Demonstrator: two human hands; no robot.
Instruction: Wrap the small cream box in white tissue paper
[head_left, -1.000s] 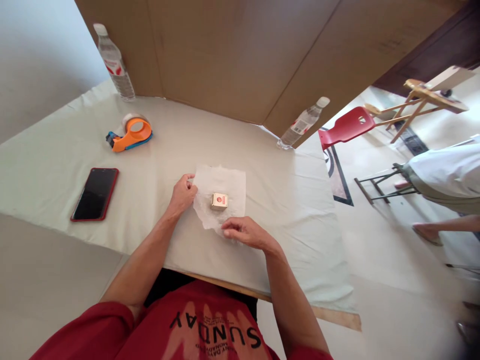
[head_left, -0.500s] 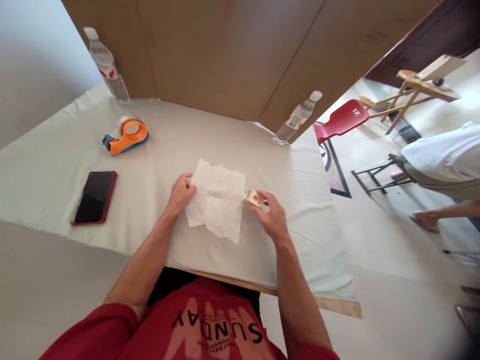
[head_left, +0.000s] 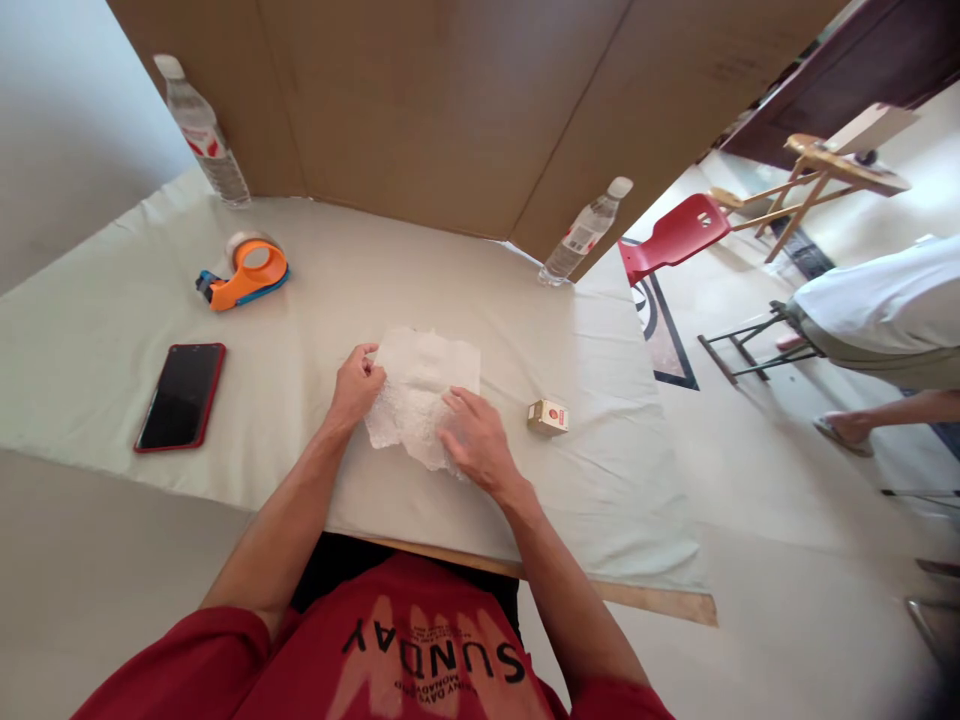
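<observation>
A white sheet of bubble wrap (head_left: 420,385) lies on the pale tablecloth (head_left: 450,300) in front of me. My left hand (head_left: 355,386) pinches its left edge with closed fingers. My right hand (head_left: 472,440) rests on the sheet's lower right part, fingers stretched out flat. A small cream box with a red mark (head_left: 547,416) sits alone on the cloth, to the right of the sheet and a short way from my right hand.
An orange tape dispenser (head_left: 244,272) and a red-cased phone (head_left: 180,396) lie at the left. Two water bottles (head_left: 201,130) (head_left: 581,234) stand by the cardboard screen (head_left: 450,110). Right of the table are a red chair (head_left: 671,235) and another person (head_left: 885,320).
My right hand carried the small box off the sheet, set it down to the right, then came back onto the sheet. My left hand kept hold of the left edge.
</observation>
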